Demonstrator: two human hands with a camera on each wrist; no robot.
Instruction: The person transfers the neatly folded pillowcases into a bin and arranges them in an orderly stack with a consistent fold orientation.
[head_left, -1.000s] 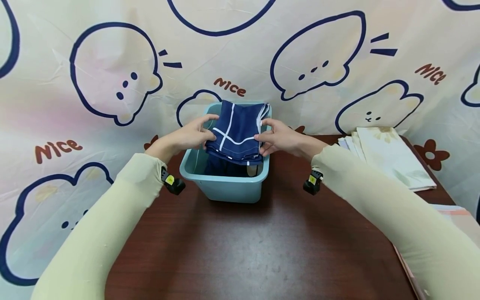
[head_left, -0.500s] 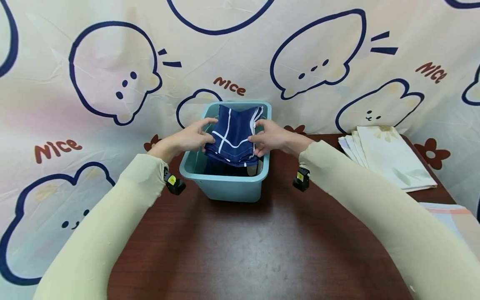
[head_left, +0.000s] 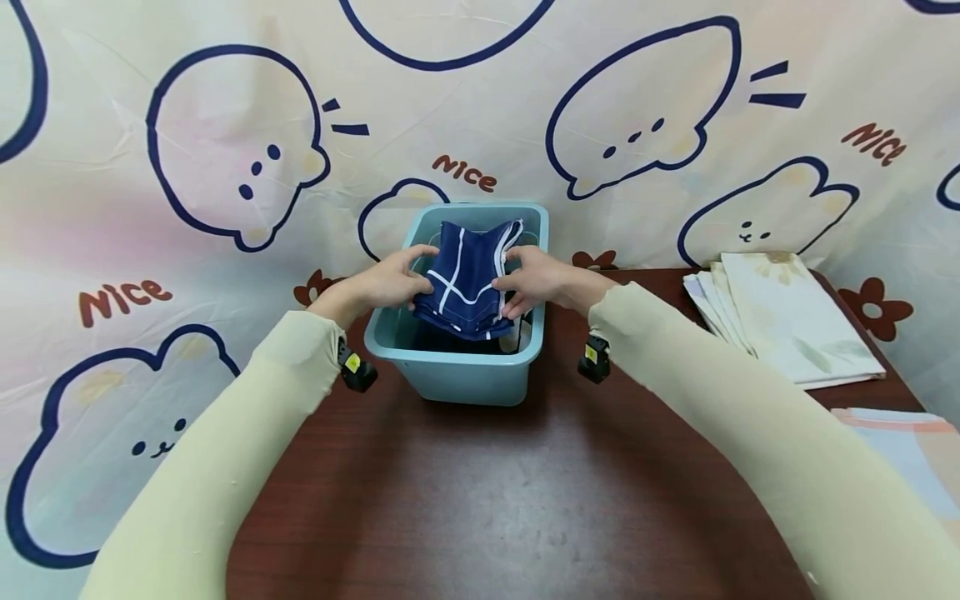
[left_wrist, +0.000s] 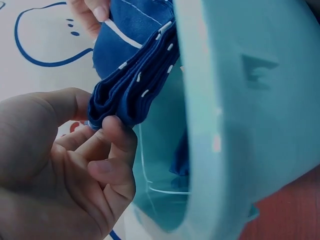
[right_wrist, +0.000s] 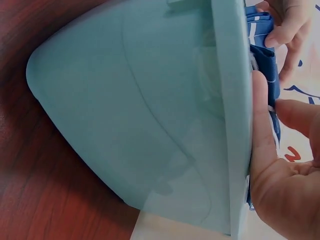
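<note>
A folded navy cloth with white lines [head_left: 468, 279] is held between both hands, over the mouth of a light blue plastic bin [head_left: 468, 379]. My left hand [head_left: 392, 279] pinches its left edge; in the left wrist view the thumb and fingers of that hand [left_wrist: 85, 150] grip the stacked layers at a corner. On the opposite edge, my right hand [head_left: 536, 277] pinches the cloth, and the right wrist view has this hand [right_wrist: 287, 165] close against the bin's rim. Dark blue fabric [left_wrist: 181, 157] lies lower inside the bin, mostly hidden.
The bin stands on a dark brown table [head_left: 480, 500] against a cartoon-printed wall cloth [head_left: 480, 100]. Folded pale fabrics [head_left: 802, 321] are stacked at the right back. Another light folded cloth [head_left: 900, 450] lies nearer on the right, partly behind the right sleeve.
Both hands have lowered the folded navy cloth slightly into the bin's opening. The right hand has moved left, and the cloth is squeezed narrower.
</note>
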